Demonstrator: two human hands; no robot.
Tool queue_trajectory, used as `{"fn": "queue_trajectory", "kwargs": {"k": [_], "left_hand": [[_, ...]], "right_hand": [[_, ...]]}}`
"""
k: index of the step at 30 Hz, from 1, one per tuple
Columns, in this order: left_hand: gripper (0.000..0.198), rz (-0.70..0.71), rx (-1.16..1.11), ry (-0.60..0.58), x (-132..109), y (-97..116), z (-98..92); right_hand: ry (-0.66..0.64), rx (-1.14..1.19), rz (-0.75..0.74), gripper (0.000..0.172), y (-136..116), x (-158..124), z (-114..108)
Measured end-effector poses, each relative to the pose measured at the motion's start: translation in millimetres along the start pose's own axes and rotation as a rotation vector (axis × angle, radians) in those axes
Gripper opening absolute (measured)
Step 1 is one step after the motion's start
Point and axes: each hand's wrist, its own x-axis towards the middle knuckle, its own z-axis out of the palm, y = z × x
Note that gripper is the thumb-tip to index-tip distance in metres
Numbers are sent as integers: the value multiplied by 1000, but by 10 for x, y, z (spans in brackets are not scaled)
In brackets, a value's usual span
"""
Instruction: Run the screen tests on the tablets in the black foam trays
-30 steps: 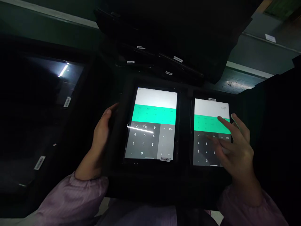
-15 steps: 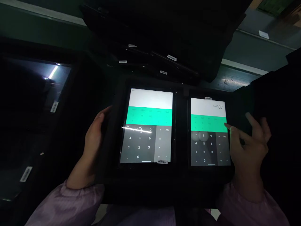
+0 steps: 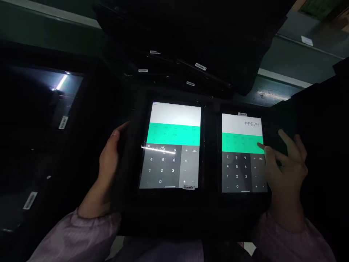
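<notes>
Two tablets lie side by side in a dark tray, both lit with a calculator of grey keys and a green band. The left tablet has no figures in its white field. On the right tablet root signs and 87 stand in the display. The index fingertip of my right hand is at the right part of its green band; the other fingers are spread and hold nothing. My left hand is closed against the tray's left side, its fingers partly hidden in the dark.
At the left a larger dark panel with a glossy screen and white labels reflects a lamp. Beyond the tray lie several dark devices with barcode stickers. A green surface with pale strips runs behind, and dark bulky shapes stand at the right.
My right hand has moved slightly left, its index finger further over the green band. Another root sign now follows 87 on the right tablet. My left hand stays in place.
</notes>
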Motion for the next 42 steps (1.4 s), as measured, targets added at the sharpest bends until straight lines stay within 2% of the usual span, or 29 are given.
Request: {"fn": "queue_trajectory", "kwargs": {"k": [4,6,8,11,14,17,21,25,30,34,36,39,42], "left_hand": [[49,-90,-56,35,-20,-15,31],[50,-110,-94,16,-5,-70,29],[48,-134,-122,-10,16,-140,15],[48,-129,-231,-116,37,-219,-20],[57,-96,-332,-257,31,-243,-80],[64,-138,-359,-350,-8,-240,-154],[66,-194,-403,-421,-66,-241,-217],[67,-170,-359,-459,-66,-251,-230],[66,-161,-265,-422,-60,-219,-229],[60,-19,-143,-401,-108,-123,-228],[61,56,-88,-424,-117,-85,-228],[74,79,1,-470,-93,-78,-225],[92,71,75,-503,-50,-112,-214]], "right_hand": [[-59,28,-91,27,-15,20,-7],[-39,30,-75,26,-122,36,-67],[-34,52,-37,25,-325,47,-139],[-147,97,-93,27,-750,46,-161],[-327,134,-281,31,-1140,39,14],[-408,137,-349,35,-1346,51,292],[-395,96,-375,36,-1392,76,518],[-367,88,-408,32,-1333,96,537],[-305,112,-368,30,-1298,98,530],[-360,122,-416,30,-1355,67,558],[-342,115,-403,30,-1350,63,557],[-290,115,-377,29,-1324,57,538],[-341,170,-430,29,-1377,16,525]]}}
